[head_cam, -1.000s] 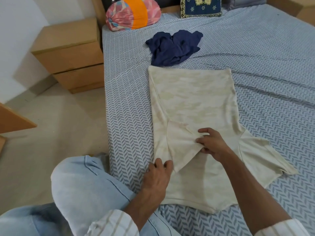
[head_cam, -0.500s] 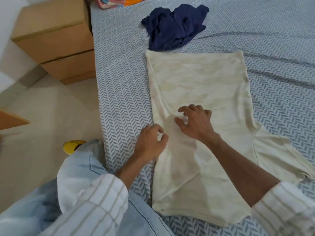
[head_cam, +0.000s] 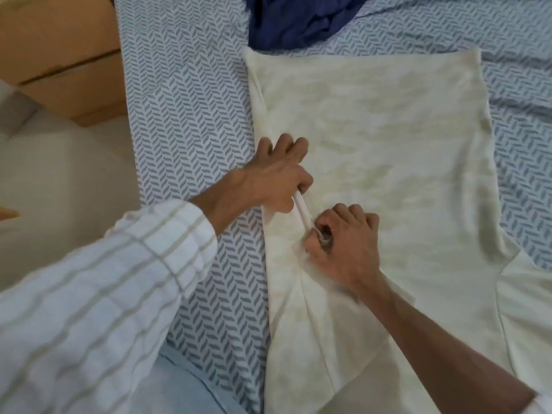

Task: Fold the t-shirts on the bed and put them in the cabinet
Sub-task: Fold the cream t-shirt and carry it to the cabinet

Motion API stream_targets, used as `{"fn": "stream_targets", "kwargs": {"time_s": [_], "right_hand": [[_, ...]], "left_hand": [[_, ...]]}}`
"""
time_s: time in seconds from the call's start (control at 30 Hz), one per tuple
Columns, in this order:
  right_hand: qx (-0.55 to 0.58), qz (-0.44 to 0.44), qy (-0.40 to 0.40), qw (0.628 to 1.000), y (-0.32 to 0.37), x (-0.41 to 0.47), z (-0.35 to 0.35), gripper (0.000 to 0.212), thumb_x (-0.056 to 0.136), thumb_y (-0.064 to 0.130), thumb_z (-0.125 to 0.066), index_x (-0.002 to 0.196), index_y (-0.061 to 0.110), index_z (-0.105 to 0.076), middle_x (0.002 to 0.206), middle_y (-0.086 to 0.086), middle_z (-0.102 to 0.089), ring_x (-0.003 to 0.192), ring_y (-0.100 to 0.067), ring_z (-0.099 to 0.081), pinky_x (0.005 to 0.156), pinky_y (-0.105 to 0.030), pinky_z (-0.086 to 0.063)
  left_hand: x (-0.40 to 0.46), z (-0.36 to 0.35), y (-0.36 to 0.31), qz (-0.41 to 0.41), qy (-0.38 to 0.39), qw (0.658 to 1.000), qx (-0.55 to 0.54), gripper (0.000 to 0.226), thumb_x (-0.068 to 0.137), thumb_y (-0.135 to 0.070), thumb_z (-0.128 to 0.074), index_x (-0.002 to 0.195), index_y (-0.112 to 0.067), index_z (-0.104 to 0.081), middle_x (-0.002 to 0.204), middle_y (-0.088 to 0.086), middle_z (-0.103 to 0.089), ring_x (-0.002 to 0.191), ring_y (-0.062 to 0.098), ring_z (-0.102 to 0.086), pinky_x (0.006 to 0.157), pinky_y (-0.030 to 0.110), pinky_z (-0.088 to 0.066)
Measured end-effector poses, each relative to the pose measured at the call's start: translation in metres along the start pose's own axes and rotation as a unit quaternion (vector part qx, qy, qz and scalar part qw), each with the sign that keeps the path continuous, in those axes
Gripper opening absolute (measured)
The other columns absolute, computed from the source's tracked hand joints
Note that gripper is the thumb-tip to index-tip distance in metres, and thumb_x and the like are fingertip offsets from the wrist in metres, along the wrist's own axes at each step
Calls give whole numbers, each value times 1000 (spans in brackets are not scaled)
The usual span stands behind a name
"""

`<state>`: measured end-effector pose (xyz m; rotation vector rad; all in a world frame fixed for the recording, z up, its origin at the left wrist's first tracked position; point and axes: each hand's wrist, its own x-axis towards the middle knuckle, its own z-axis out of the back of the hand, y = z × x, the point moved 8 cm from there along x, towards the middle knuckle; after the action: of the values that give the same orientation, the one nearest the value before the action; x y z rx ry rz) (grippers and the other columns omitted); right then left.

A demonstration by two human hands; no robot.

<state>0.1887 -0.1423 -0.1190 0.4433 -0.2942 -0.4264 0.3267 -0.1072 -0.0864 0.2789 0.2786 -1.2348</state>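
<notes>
Both the left hand (head_cam: 276, 177) and right hand (head_cam: 343, 243) curl closed, pinching the left folded edge of the pale cream camouflage-patterned cotton t-shirt (head_cam: 388, 150), crumpled navy-blue garment (head_cam: 298, 19) at twelve o'clock.

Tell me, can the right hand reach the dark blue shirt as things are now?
Probably not at once: the right hand grips a fold of the cream t-shirt. The dark blue shirt lies beyond it with nothing between.

Soft, even indoor light falls over the bed (head_cam: 191, 121) with only faint shadows and no glare, while motion blur smears the right hand (head_cam: 343, 249), the striped sleeve (head_cam: 98, 294) and the frame's edges.
</notes>
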Motion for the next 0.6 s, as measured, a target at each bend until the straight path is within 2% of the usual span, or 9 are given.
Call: {"fn": "stream_targets", "kwargs": {"time_s": [0.07, 0.17, 0.3, 0.37, 0.47, 0.6], "right_hand": [[10, 7, -17, 1000, 0, -1, 2, 21, 74, 44, -53, 72, 23, -55, 75, 14, -44, 76, -15, -44, 76, -34, -30], [10, 16, -38, 999, 0, -2, 5, 20, 72, 41, -58, 70, 22, -56, 73, 11, -49, 73, -17, -45, 76, -32, -27], [14, 23, -58, 998, 2, -2, 6, 19, 70, 38, -59, 68, 20, -55, 70, 8, -48, 70, -17, -43, 74, -32, -26], [22, 27, -62, 997, 0, -2, 6, 19, 68, 36, -59, 65, 18, -53, 69, 7, -46, 69, -18, -41, 73, -33, -27], [45, 42, -58, 996, 2, -4, 5, 19, 64, 32, -58, 61, 15, -49, 66, 4, -45, 67, -21, -41, 70, -37, -32], [70, 47, -56, 995, 1, -3, 6, 18, 58, 30, -56, 58, 16, -46, 65, 4, -43, 66, -20, -41, 70, -36, -31]], "left_hand": [[19, 9, 19, -11, 17, 997, 81, 28, 74, -24, -62, 99, -36, -66, 115, 1, -25, 116, 29, -26, 94, 48, -30], [49, 21, 70, 22, 35, 985, 167, 29, 82, -28, -63, 110, -34, -67, 137, 7, -25, 130, 33, -19, 106, 56, -22], [81, 37, 134, 97, 2, 969, 226, 33, 86, -26, -64, 119, -29, -66, 144, 13, -26, 135, 37, -20, 110, 59, -22], [96, 46, 153, 133, -21, 966, 221, 34, 87, -19, -63, 120, -22, -65, 145, 16, -28, 136, 39, -24, 109, 59, -24], [114, 63, 166, 175, -60, 970, 156, 33, 87, -12, -60, 120, -14, -63, 132, 21, -39, 125, 46, -37, 104, 59, -34], [140, 94, 143, 157, -155, 973, 69, 32, 87, -6, -58, 118, -14, -62, 125, 22, -45, 115, 47, -45, 89, 55, -43]]}}
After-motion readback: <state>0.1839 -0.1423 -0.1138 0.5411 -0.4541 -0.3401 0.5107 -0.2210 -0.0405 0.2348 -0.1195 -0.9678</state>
